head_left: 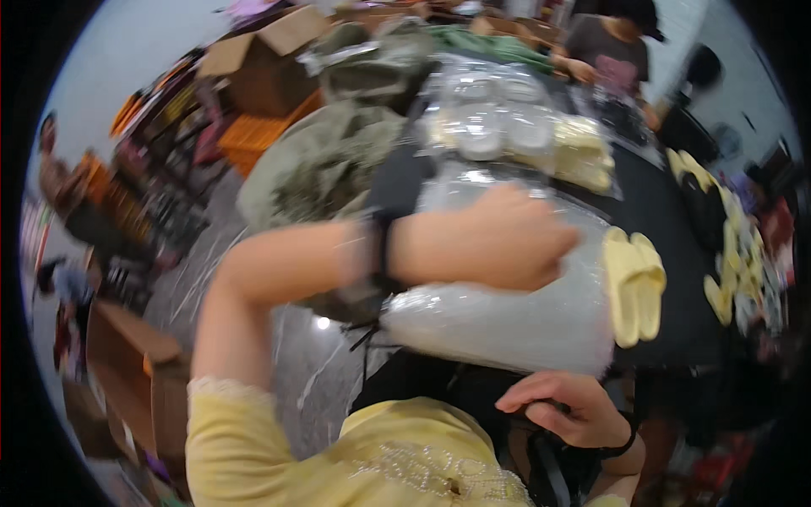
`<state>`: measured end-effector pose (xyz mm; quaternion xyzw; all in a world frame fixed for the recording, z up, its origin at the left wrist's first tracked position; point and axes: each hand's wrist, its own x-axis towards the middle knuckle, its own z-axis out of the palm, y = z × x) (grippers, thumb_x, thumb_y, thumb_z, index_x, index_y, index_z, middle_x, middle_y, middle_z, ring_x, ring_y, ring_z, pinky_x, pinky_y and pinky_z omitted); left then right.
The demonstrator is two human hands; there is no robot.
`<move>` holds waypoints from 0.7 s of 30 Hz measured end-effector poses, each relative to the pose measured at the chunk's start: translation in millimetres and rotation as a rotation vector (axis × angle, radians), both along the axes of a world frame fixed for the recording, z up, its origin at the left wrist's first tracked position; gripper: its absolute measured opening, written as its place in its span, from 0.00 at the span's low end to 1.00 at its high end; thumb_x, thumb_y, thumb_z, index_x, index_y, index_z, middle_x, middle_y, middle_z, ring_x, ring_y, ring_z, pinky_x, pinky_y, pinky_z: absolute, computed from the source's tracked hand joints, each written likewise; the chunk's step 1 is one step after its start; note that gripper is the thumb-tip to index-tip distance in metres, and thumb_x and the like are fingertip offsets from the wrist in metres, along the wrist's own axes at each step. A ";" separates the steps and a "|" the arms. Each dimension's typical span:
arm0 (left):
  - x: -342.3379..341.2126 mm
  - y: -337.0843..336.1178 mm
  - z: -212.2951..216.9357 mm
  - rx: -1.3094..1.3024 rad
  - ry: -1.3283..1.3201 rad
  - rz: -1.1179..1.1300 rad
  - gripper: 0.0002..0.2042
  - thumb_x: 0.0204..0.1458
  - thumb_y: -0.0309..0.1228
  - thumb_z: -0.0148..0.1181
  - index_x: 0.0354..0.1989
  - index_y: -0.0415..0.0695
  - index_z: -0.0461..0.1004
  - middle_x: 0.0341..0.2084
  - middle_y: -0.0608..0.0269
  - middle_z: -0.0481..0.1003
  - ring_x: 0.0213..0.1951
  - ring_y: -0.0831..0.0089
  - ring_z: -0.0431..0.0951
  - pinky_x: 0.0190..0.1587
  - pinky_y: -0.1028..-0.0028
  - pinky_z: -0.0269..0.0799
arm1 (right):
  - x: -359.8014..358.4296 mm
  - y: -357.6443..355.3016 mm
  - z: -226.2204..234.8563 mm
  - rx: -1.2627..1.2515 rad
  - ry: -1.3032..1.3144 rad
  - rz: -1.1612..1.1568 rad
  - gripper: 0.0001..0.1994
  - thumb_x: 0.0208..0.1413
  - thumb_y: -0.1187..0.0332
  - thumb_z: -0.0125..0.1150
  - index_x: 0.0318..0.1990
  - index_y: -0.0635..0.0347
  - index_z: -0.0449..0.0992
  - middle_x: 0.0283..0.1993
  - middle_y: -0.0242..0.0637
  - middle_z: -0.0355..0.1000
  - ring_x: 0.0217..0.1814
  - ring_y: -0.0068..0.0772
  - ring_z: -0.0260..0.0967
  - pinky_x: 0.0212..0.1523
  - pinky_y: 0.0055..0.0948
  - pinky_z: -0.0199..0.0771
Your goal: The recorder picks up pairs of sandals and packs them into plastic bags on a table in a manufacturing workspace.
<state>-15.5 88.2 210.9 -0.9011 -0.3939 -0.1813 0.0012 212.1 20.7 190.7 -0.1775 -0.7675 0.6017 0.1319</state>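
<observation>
Two bare hands: one stretched out over the black-topped bench (688,262), one low by its front edge.
Left hand (507,241): grip clenched into a fist, over a broad, glossy stack of clear plastic bags (498,338); blurred, so cannot tell of any contents or of contact with the bags.
Left wrist: ringed by a dark, watch-like band (384,245).
Right hand (583,410): grip released, with loosely bent fingers parted from the thumb; near the front edge of the bag stack.
Pale yellow, open-toed slippers (623,291): side by side on the bench, just right of the bag stack.
Clear-wrapped white slippers (479,131): beyond the bags, next to clear-wrapped pale yellow slippers (583,156).
Right end: scattered, loose pale yellow footwear (733,253).
Far side: a co-worker in a dark grey top (583,38).
Left of the bench: bulky olive-green cloth (329,160), close to an orange plastic crate (249,144) and an open brown cardboard box (262,76).
</observation>
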 end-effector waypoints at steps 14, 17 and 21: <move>51.9 121.4 -119.6 0.371 0.209 0.102 0.05 0.39 0.33 0.56 0.18 0.47 0.75 0.18 0.60 0.76 0.25 0.64 0.78 0.23 0.67 0.69 | -128.9 -75.7 3.3 0.102 0.264 0.028 0.13 0.43 0.69 0.68 0.35 0.60 0.71 0.29 0.35 0.65 0.30 0.29 0.65 0.35 0.24 0.66; 53.2 112.3 -123.0 0.377 0.188 0.088 0.06 0.39 0.33 0.55 0.18 0.46 0.73 0.17 0.59 0.75 0.24 0.64 0.77 0.22 0.66 0.68 | -132.1 -67.4 7.2 0.243 0.313 0.197 0.11 0.47 0.73 0.65 0.32 0.63 0.68 0.37 0.36 0.65 0.41 0.23 0.63 0.42 0.24 0.65; 51.2 96.4 -143.0 0.363 0.093 0.092 0.05 0.39 0.32 0.54 0.20 0.44 0.73 0.18 0.59 0.75 0.23 0.63 0.77 0.21 0.66 0.67 | -124.0 -63.1 2.3 -1.074 0.115 0.377 0.11 0.54 0.71 0.57 0.41 0.67 0.65 0.43 0.38 0.66 0.44 0.20 0.61 0.43 0.24 0.64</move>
